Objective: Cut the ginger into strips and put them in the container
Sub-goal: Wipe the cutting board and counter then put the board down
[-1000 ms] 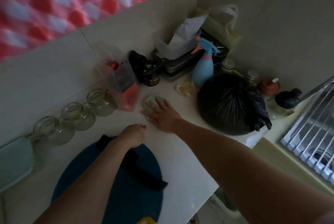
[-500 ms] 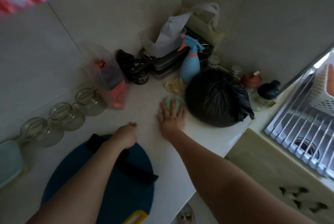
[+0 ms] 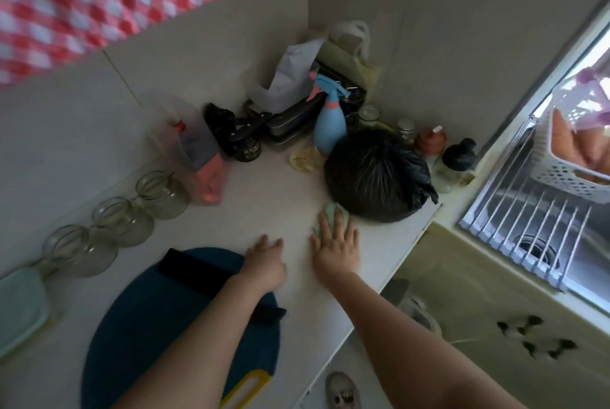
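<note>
On the pale, faintly speckled countertop (image 3: 264, 204), this looks like preparation rather than cutting: the surface is being wiped, and no ginger lies on the board. The biggest thing in play is the round, dark blue cutting board (image 3: 148, 342), matte and flat, with a black strip (image 3: 204, 276) lying across it and a yellow handle loop (image 3: 246, 389) at its near edge. Behind it, to the right, sits a tied black plastic bag (image 3: 373, 174), glossy, crinkled and bulging. At the far left edge is a pale green container (image 3: 19, 306), smooth with rounded corners, quite possibly the one meant for the strips. Beside it stand three clear glass jars (image 3: 122, 220) in a row against the wall. Now the hands: the right hand (image 3: 336, 247) lies flat, fingers straight, pressing a soft green cloth (image 3: 330, 212) onto the counter right against the bag. The left hand (image 3: 264, 260) rests at the board's rim, fingers relaxed, holding nothing. As for the ginger, it cannot be picked out for certain. A small, pale yellow knobbly lump (image 3: 303, 159) near the blue spray bottle (image 3: 328, 125) may be it, well apart from the board. The next move, by this reading, calls for setting the cloth aside, bringing that piece to the board and finding a knife.
</note>
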A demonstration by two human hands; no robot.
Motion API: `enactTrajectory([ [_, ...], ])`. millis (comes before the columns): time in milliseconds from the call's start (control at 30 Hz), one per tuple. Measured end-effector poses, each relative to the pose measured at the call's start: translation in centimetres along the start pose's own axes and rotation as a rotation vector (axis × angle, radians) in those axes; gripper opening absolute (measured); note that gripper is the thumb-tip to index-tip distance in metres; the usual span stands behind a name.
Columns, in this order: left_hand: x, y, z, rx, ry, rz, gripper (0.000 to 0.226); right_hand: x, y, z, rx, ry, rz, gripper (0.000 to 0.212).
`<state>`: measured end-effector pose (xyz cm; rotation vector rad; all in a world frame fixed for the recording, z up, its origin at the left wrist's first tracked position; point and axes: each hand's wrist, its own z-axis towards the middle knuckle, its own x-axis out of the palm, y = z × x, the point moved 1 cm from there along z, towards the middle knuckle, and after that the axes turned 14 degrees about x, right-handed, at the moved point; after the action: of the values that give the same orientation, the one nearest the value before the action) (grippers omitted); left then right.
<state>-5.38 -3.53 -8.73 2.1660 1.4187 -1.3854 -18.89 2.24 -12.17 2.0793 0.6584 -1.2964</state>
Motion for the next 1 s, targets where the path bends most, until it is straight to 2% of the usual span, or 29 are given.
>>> enactTrajectory([
  [133,1.0,-1.7,-1.3,0.04,0.019,-0.051,0.06,0.4,-3.3,-2.2,0.041,-0.033,0.03,0.057],
  [233,1.8,-3.5,-2.1,0.125,0.032,-0.091,0.06,0.4,-6.2,-3.6,0.093,-0.066,0.029,0.069],
  [367,3.2,-6.9,-2.7,0.263,0.056,-0.074,0.06,-0.1,-10.2,-5.0,0.094,-0.119,0.176,0.054],
  [433,4.3,-8.3,-2.8,0.279,0.084,-0.024,0.061,-0.4,-13.7,-5.9,0.247,-0.07,0.243,0.052],
  [533,5.6,-9.2,-3.1,0.259,0.07,0.023,0.065,-0.4,-20.1,-7.8,0.52,0.093,0.058,0.025],
  [567,5.7,-9.2,-3.2,0.258,0.055,0.018,0.065,-0.7,-21.6,-8.5,0.582,0.105,0.0,0.021],
  [633,5.6,-8.9,-3.5,0.268,0.022,-0.043,0.062,-1.8,-23.0,-8.6,0.625,0.014,-0.016,0.015],
  [733,4.7,-8.3,-4.0,0.28,-0.035,-0.154,0.055,-4.5,-21.3,-7.2,0.461,-0.175,0.108,0.022],
  [833,3.4,-7.6,-4.6,0.245,-0.151,-0.19,0.05,-6.7,-16.9,-6.0,0.193,-0.224,0.263,0.013],
  [933,1.9,-6.2,-5.4,0.201,-0.271,-0.17,0.046,-7.9,-11.9,-5.4,-0.06,-0.197,0.328,0.042],
  [1000,1.1,-4.6,-5.9,0.124,-0.299,-0.138,0.042,-8.2,-8.6,-5.0,-0.218,-0.153,0.334,0.053],
])
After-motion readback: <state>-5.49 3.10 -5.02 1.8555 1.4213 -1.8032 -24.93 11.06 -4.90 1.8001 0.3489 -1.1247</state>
